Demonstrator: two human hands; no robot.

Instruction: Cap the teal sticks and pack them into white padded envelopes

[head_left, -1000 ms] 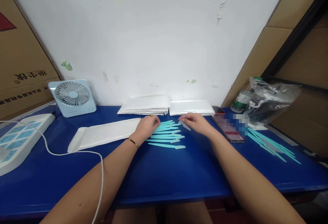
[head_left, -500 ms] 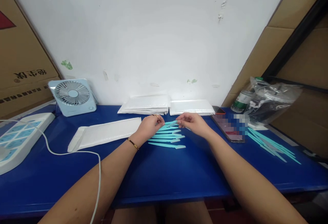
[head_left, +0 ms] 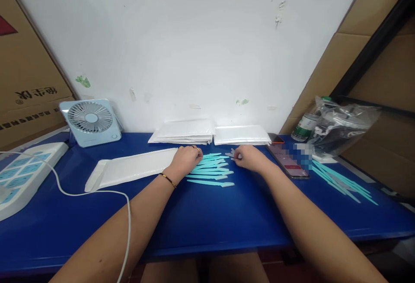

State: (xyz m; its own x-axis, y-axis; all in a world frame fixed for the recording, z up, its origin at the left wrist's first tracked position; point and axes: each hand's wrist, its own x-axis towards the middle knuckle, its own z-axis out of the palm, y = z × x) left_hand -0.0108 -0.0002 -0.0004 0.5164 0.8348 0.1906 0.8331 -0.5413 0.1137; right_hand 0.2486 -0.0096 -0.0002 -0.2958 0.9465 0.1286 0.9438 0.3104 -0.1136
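**Both hands down on the fan of teal sticks**

We see the left hand lying knuckles-up at the left end of a fan of thin teal sticks, just above the middle of the frame. Its fingers are curled over the near ends of the upper sticks and touch them; whether that grip is pinched onto any one stick we cannot tell, since the fingertips are hidden under the hand. The right hand sits at the right end of the fan, its grip drawn in to a loose fist with thumb and forefinger closed on a small pale piece at the tips of the upper sticks.

The sticks are flat, narrow and light teal, each ending in a paler tip on the right. They lie side by side on the blue surface, spread like a fan, the lowest one clear of both hands.

To the left of the left hand lies a white padded envelope. Behind the sticks, against the wall, sit two stacks of white envelopes. A phone lies right of the right hand, and a second pile of teal sticks lies at centre right.
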